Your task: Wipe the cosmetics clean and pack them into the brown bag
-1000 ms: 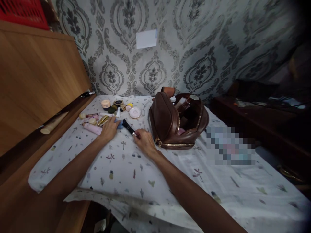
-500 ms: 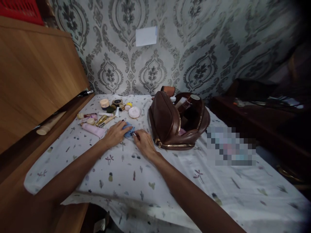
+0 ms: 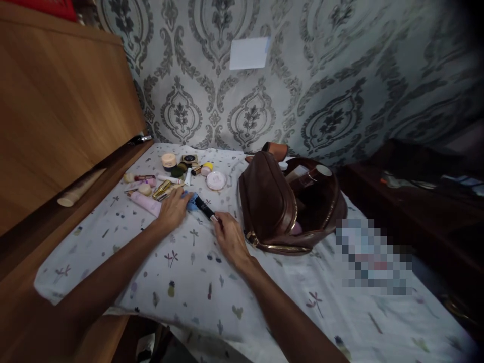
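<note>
My left hand is closed on a crumpled blue cloth, just in front of the cosmetics on the printed sheet. From the cloth a slim black cosmetic tube with a silver band slants down to the right. The fingers of my right hand pinch its lower end. The tube's other end is hidden at the cloth. Right of my right hand stands a brown leather bag, unzipped, with bottles and other items inside. A round white compact lies beyond the tube.
Behind my left hand lie a lilac squeeze tube, a gold lipstick, a cream jar and several small cosmetics. A wooden cabinet borders the left side. Beige tube rests on its ledge. A blurred-out item lies right of the bag.
My right hand has drawn back from the blue cloth toward the lower right, and the black tube now shows between my hands. The view has shifted slightly left.
</note>
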`<state>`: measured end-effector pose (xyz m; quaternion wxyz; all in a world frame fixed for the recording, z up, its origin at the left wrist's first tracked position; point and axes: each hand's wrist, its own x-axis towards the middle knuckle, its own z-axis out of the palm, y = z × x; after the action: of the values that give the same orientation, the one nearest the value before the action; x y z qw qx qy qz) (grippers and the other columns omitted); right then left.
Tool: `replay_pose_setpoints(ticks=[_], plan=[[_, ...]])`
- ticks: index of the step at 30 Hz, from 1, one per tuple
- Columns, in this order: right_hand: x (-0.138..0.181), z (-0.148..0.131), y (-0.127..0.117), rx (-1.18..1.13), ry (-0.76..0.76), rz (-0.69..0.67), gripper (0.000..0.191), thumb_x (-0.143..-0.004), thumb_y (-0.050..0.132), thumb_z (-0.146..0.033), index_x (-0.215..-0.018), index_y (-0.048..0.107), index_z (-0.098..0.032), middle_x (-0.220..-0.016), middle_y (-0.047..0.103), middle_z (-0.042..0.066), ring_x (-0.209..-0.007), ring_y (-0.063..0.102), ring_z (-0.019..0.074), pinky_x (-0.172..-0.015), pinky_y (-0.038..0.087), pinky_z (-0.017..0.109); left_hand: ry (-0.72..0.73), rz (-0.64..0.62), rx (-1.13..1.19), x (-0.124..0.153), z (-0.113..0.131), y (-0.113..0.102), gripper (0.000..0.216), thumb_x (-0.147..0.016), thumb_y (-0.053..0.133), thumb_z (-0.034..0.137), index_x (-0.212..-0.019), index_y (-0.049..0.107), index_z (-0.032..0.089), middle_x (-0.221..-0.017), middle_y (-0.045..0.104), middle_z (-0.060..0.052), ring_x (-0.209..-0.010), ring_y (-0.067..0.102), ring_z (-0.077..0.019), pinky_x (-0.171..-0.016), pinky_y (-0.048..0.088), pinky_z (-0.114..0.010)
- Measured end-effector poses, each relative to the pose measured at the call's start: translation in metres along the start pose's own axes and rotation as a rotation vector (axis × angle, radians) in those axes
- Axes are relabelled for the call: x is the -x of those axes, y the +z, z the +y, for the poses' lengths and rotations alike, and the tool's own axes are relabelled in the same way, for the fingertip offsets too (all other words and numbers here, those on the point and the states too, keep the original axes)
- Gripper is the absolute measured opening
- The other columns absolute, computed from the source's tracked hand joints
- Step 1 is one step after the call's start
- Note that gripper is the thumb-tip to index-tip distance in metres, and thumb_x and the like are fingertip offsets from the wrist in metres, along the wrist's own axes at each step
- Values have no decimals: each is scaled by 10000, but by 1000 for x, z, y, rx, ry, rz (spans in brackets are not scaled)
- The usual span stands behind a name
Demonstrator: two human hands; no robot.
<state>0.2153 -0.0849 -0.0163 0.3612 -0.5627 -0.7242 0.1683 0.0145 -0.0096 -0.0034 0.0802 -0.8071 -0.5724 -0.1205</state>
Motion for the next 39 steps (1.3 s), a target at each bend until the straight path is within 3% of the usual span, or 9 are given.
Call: replay_pose_setpoints(ticks=[4, 7, 10, 12, 18, 23, 28, 34, 39], plan=[[0, -2, -2, -75, 50, -6, 378, -989, 418, -287, -1261, 607, -105, -943, 706, 119, -816, 631, 225, -781, 475, 327, 80, 160, 92, 8, 2, 1, 401, -971, 391, 162, -1303, 614, 184, -1129, 568, -143, -1106, 539, -284, -838, 535, -389], [0, -3, -2, -78, 55, -28, 341, -977, 403, -265, -1166, 649, -123, -923, 710, 111, -790, 624, 215, -751, 463, 312, 356, 250, 159, 20, 13, -2, 391, -985, 379, 181, -1307, 598, 198, -1085, 573, -119, -1015, 551, -241, -799, 535, -345], [0, -2, 0, -49, 53, -28, 298, -940, 413, -221, -1047, 681, -145, -917, 715, 107, -787, 616, 212, -748, 453, 307, 575, 228, 126, 30, 21, -4, 401, -981, 381, 176, -1326, 582, 215, -1065, 581, -110, -978, 551, -229, -762, 533, -320], [0, -1, 1, -58, 65, -26, 316, -946, 419, -255, -1075, 685, -143, -907, 719, 105, -772, 615, 214, -749, 455, 312, 521, 186, 87, 30, 18, -3, 414, -973, 392, 163, -1340, 574, 225, -1075, 582, -110, -989, 554, -232, -753, 535, -317], [2, 1, 3, -120, 63, -8, 384, -965, 426, -345, -1151, 681, -126, -972, 729, 121, -832, 638, 232, -800, 469, 332, 67, 66, 14, 19, -3, 1, 437, -938, 434, 126, -1329, 599, 232, -1163, 574, -130, -1127, 551, -284, -827, 545, -376], [2, 0, 2, -151, 62, 22, 374, -967, 427, -353, -1125, 693, -143, -949, 730, 108, -860, 649, 230, -819, 474, 322, -25, 75, 23, 17, -4, 3, 437, -943, 441, 144, -1342, 588, 244, -1209, 570, -130, -1182, 535, -304, -850, 540, -404], [0, -1, 1, -197, 99, 5, 392, -970, 404, -334, -1171, 674, -134, -953, 739, 114, -859, 665, 235, -798, 479, 323, 60, 248, 75, 19, 0, 3, 374, -975, 417, 186, -1295, 610, 202, -1121, 584, -126, -1093, 558, -262, -843, 533, -369], [-6, 4, 6, -315, 134, 0, 343, -951, 389, -303, -1000, 692, -151, -802, 710, 74, -724, 628, 194, -663, 452, 275, 519, 330, 165, 29, 22, 1, 405, -981, 392, 184, -1334, 588, 214, -1085, 585, -116, -983, 567, -218, -758, 536, -302], [-10, 9, 8, -467, 227, -14, 344, -917, 425, -351, -982, 706, -163, -667, 655, 29, -608, 560, 173, -578, 417, 264, 433, 257, 159, 26, 21, 2, 427, -982, 388, 182, -1365, 574, 221, -1076, 579, -114, -970, 571, -218, -703, 540, -286]])
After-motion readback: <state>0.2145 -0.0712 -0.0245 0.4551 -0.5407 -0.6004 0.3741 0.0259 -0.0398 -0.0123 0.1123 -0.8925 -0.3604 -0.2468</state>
